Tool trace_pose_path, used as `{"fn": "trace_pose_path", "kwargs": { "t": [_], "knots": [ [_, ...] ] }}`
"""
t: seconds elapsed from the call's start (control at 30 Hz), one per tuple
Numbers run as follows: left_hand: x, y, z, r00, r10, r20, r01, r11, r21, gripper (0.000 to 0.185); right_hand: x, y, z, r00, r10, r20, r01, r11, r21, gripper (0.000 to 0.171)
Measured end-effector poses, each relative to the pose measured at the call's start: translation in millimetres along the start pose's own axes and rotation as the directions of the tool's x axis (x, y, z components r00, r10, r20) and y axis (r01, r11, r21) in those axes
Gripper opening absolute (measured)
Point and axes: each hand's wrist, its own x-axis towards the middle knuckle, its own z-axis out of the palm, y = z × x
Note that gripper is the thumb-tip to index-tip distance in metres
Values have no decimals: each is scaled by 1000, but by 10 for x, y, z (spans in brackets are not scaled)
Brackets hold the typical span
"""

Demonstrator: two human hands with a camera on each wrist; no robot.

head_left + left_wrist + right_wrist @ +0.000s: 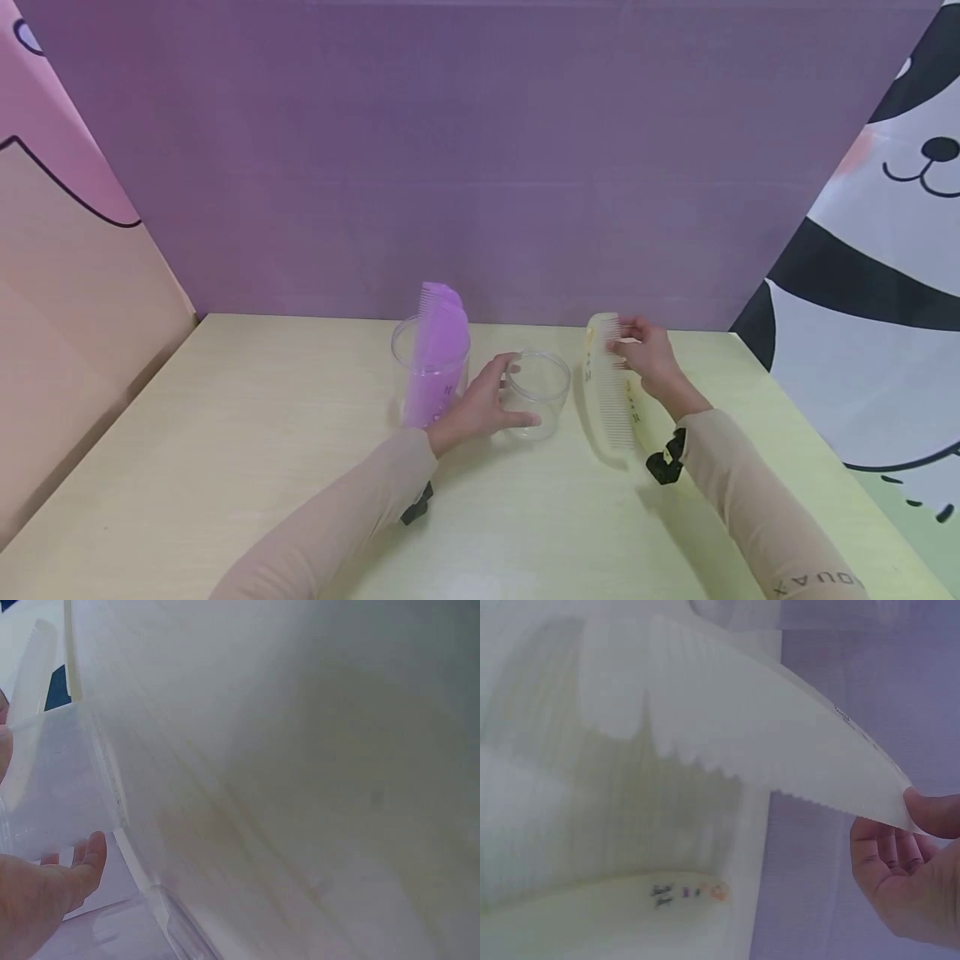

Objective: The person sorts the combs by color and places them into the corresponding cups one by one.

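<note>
My left hand (517,390) grips a small clear plastic cup (538,398) standing on the pale yellow table (225,467), thumb on the near side and fingers on the far side. In the left wrist view the cup (60,780) shows blurred at the left, beside my fingers (45,896). My right hand (626,346) pinches the far end of a long cream comb (611,400) just right of the cup; its near end points toward me, low over the table. The right wrist view shows the comb (742,742) up close, with my fingers (907,862) at its tip.
A taller clear cup (429,379) holding a purple comb (438,333) stands just left of my left hand. A purple backdrop (480,167) rises behind the table, with printed panels on both sides. Black straps sit on both wrists.
</note>
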Motion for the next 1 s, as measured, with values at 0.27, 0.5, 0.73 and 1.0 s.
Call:
{"fn": "trace_pose_path", "kwargs": {
  "t": [0.27,0.5,0.73,1.0],
  "knots": [
    [3,-19,9,1000,4,-1,-4,1000,4,92,32,-166,-99,999,-33,-4,33,999,0,51],
    [-13,-1,-4,1000,6,1,-6,1000,-4,92,37,-274,-173,997,-82,-3,82,997,12,47],
    [-18,16,-10,1000,3,-1,-3,1000,-5,92,27,-398,-207,990,-141,-33,141,990,19,42],
    [9,-15,3,1000,11,-2,-11,1000,-1,92,34,-588,-244,974,-200,-110,210,973,91,27]
  ]
}}
